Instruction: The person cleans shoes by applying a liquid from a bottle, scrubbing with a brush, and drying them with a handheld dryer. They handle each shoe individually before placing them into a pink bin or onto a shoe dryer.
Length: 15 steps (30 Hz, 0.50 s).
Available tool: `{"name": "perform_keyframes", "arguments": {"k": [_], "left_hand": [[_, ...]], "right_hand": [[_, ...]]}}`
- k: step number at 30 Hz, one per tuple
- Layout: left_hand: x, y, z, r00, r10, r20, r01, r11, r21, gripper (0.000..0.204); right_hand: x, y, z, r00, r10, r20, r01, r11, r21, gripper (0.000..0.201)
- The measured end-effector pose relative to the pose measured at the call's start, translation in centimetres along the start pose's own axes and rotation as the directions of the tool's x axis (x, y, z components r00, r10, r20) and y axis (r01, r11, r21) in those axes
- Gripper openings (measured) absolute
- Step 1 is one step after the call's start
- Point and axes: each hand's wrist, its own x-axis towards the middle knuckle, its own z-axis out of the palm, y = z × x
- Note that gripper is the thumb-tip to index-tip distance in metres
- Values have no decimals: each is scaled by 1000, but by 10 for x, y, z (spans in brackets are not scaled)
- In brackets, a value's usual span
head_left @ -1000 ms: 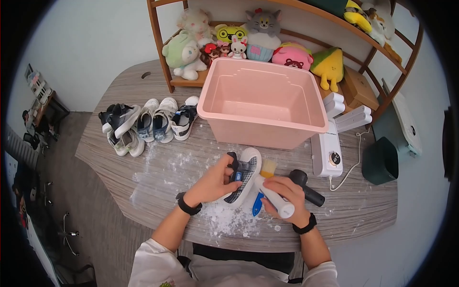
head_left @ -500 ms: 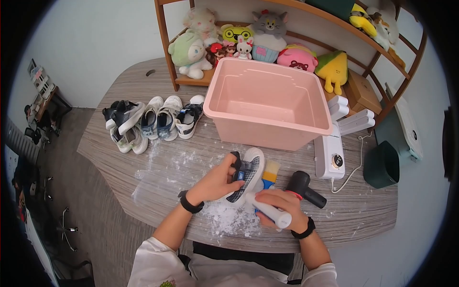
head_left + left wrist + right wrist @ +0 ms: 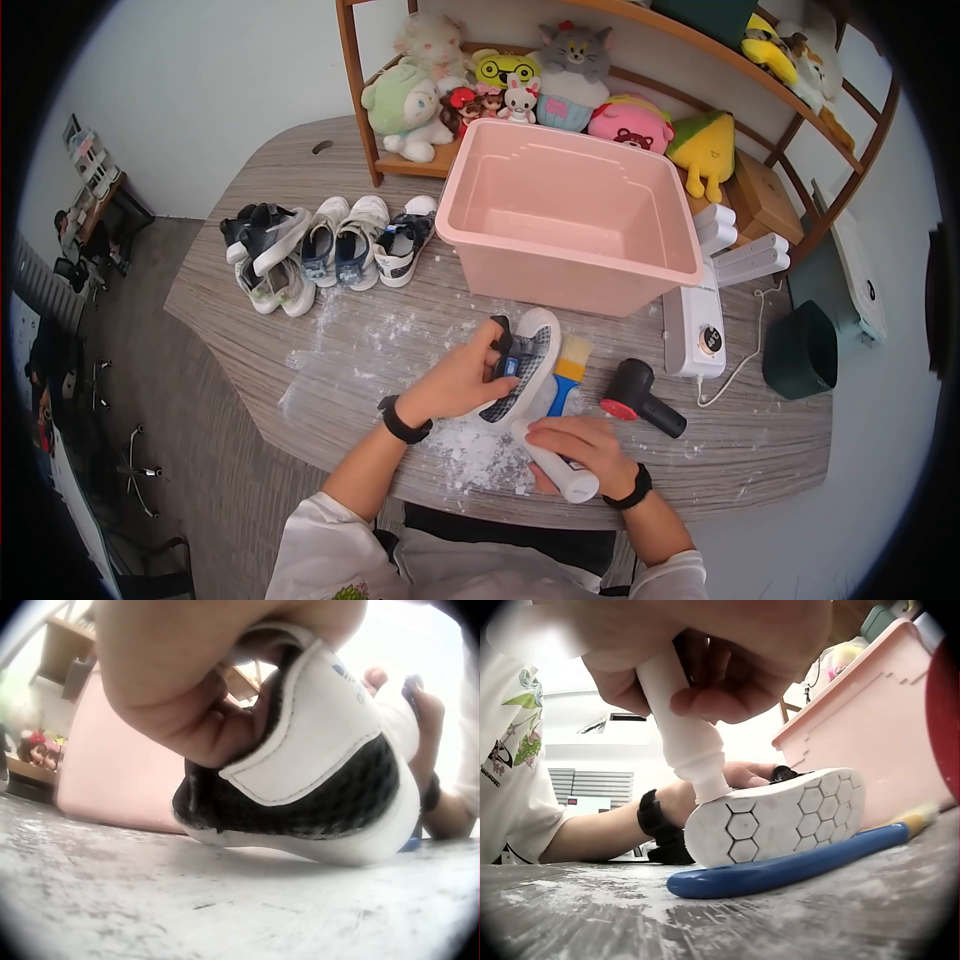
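Observation:
My left hand (image 3: 455, 383) grips the strap of a white and black checked shoe (image 3: 533, 370), which is tilted on its side on the table. In the left wrist view the fingers curl into the opening of the shoe (image 3: 330, 772). My right hand (image 3: 590, 446) holds a white bottle (image 3: 566, 475), its narrow tip at the near end of the shoe. The right wrist view shows the bottle (image 3: 682, 727) tip-down against the edge of the sole (image 3: 780, 821). A brush with a blue handle (image 3: 562, 393) lies just right of the shoe. White powder (image 3: 480, 450) is scattered beneath.
A pink bin (image 3: 570, 270) stands behind the hands. Several shoes (image 3: 355, 245) are lined up at the left. To the right lie a black and red dryer (image 3: 645, 398), a white device (image 3: 692, 335) with a cord, and a dark green bin (image 3: 800, 350). Plush toys (image 3: 405, 110) fill the shelf.
The right hand and bottle have moved left and towards the body along the shoe, uncovering more of the brush and the dryer. The left hand keeps its grip. The head view has shifted slightly.

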Motion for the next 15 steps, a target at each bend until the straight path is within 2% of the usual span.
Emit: {"name": "perform_keyframes", "arguments": {"k": [3,6,8,9,11,15], "left_hand": [[0,1,0,1000,-7,2,7,1000,12,48],[0,-1,0,1000,-4,0,4,1000,13,49],[1,-3,0,1000,4,-3,-4,1000,18,49],[1,-4,0,1000,12,0,-12,1000,19,48],[1,-4,0,1000,20,4,-20,1000,21,48],[1,-3,0,1000,5,10,-5,1000,5,48]], "right_hand": [[2,-1,-3,998,-13,-56,7,996,-94,46],[-2,-3,3,999,-48,-3,47,983,-177,41],[-3,-5,13,980,-178,92,195,949,-247,37],[-3,-9,17,980,-178,92,196,949,-247,37],[-2,-15,23,949,-248,194,305,880,-364,37],[-1,-15,23,951,-264,160,307,858,-411,37]]}}
